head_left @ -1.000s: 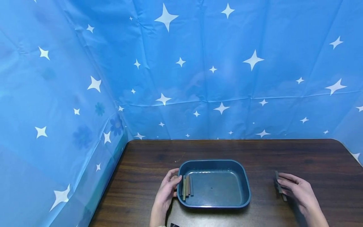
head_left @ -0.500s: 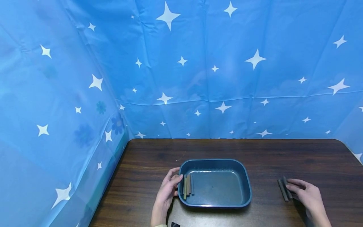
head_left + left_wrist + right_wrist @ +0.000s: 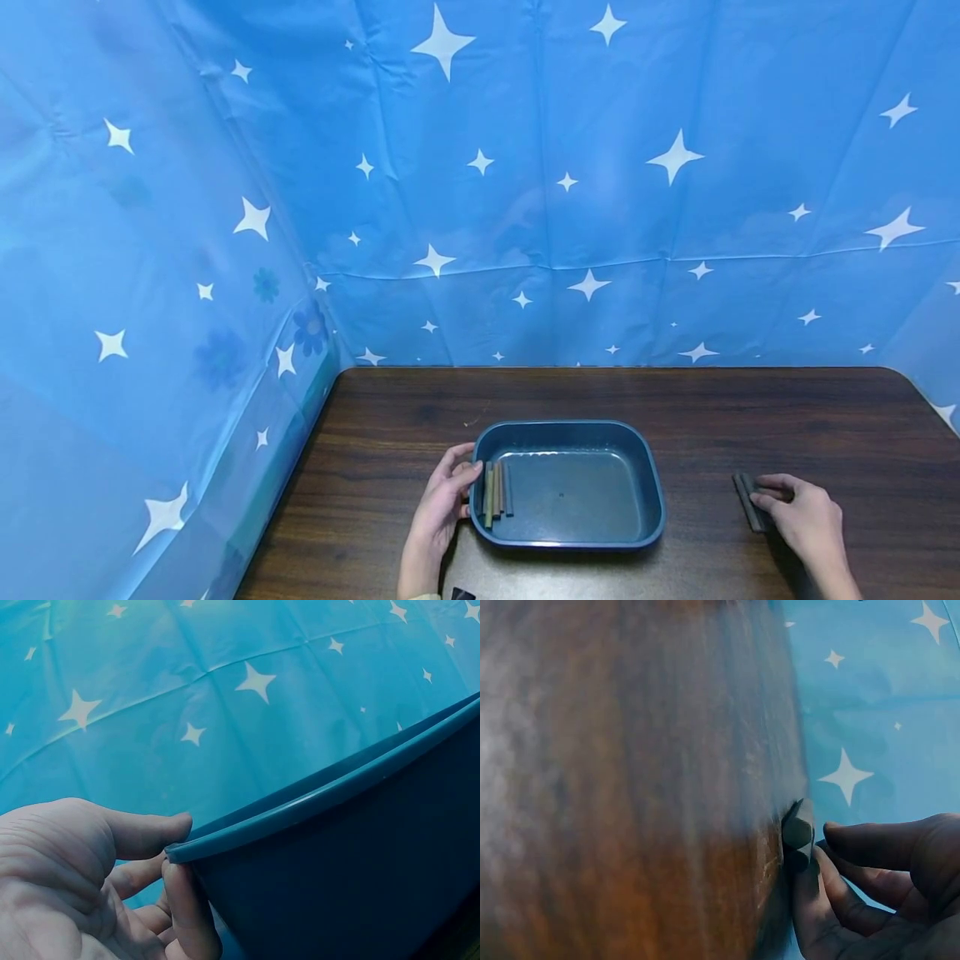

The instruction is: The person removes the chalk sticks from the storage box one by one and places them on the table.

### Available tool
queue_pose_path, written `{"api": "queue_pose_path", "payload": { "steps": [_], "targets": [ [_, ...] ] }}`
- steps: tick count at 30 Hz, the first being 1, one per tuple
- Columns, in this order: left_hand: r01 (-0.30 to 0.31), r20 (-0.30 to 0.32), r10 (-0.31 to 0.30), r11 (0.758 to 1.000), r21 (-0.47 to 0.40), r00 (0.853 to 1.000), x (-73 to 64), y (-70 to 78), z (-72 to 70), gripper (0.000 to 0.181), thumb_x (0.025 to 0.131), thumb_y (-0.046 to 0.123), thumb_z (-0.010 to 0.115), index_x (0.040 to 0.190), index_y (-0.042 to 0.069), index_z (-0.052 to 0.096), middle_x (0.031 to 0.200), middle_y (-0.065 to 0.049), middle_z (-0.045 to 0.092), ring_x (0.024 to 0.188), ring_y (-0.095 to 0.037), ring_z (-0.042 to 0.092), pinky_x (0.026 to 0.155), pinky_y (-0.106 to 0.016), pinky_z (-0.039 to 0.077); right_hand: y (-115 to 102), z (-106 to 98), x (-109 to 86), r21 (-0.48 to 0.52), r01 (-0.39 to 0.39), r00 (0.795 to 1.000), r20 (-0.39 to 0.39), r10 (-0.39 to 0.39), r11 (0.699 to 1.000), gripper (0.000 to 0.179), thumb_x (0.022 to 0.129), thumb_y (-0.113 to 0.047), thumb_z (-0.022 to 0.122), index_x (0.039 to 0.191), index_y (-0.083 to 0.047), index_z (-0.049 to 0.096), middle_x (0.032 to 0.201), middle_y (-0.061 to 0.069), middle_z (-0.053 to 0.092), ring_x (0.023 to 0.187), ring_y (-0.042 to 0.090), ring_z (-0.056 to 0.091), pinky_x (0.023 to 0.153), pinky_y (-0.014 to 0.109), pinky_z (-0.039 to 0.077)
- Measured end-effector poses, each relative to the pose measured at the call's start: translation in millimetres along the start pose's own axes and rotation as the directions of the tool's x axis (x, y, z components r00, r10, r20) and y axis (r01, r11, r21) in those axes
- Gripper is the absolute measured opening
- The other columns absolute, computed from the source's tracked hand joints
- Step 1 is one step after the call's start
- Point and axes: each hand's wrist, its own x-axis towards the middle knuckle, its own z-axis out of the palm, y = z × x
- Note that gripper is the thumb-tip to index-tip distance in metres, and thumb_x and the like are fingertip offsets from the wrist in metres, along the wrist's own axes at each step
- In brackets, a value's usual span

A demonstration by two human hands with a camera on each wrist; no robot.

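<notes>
A deep blue rectangular plastic tub (image 3: 567, 547) stands on the table. My left hand (image 3: 442, 504) grips its left rim, thumb over the lip and fingers against the outer wall, as the left wrist view shows. Inside, several thin sticks (image 3: 498, 492) in olive, brown and blue-grey lie side by side along the left wall. To the right, two dark grey sticks (image 3: 748, 502) lie next to each other on the table. My right hand (image 3: 810, 517) is at the right-hand stick; in the right wrist view its fingertips (image 3: 808, 881) touch that stick while the thumb hovers just off it.
The dark wood-grain table (image 3: 375, 467) reaches back to a blue curtain (image 3: 600, 208) with white stars, which also walls off the left side. A small black item (image 3: 462, 594) shows at the bottom edge near the left wrist.
The right hand has brought a dark stick down beside another, so the two now lie closer together. Its thumb has shifted slightly off the stick. The left hand and tub have stayed put.
</notes>
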Motion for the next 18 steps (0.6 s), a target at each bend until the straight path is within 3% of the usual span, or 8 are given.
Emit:
{"api": "queue_pose_path", "payload": {
  "steps": [7, 12, 18],
  "targets": [
    [0.002, 0.004, -0.002, 1.000, -0.003, 1.000, -0.2, 0.5, 0.1, 0.050, 0.090, 0.020, 0.066, 0.133, 0.007, 0.043, 0.079, 0.003, 0.047, 0.062, -0.007, 0.042, 0.044, -0.015, 0.038, -1, 0, 1.0, -0.010, -0.042, 0.998, -0.040, 0.041, 0.999, 0.027, 0.090, -0.013, 0.061, 0.106, 0.008, 0.066, 0.086, 0.017, 0.070, 0.088, 0.042, 0.061, 0.079, 0.053, 0.036],
    [0.002, 0.007, -0.002, 1.000, -0.006, 1.000, -0.6, 1.0, 0.5, 0.051, 0.090, 0.019, 0.066, 0.133, 0.007, 0.043, 0.080, 0.003, 0.048, 0.062, -0.006, 0.041, 0.044, -0.015, 0.040, -4, -2, 0.9, 0.003, -0.075, 0.993, -0.087, 0.075, 0.997, 0.032, 0.095, -0.021, 0.056, 0.107, 0.008, 0.065, 0.100, 0.025, 0.067, 0.098, 0.047, 0.057, 0.081, 0.055, 0.038],
    [0.015, 0.015, -0.015, 1.000, -0.004, 1.000, -0.2, 1.6, 0.4, 0.051, 0.090, 0.020, 0.066, 0.134, 0.007, 0.042, 0.084, 0.002, 0.052, 0.063, -0.007, 0.044, 0.046, -0.016, 0.042, -22, -8, -2.9, 0.030, -0.098, 0.993, -0.062, 0.100, 0.995, 0.043, 0.099, -0.032, 0.050, 0.114, 0.006, 0.063, 0.112, 0.029, 0.062, 0.104, 0.048, 0.053, 0.082, 0.057, 0.040]
  ]
}}
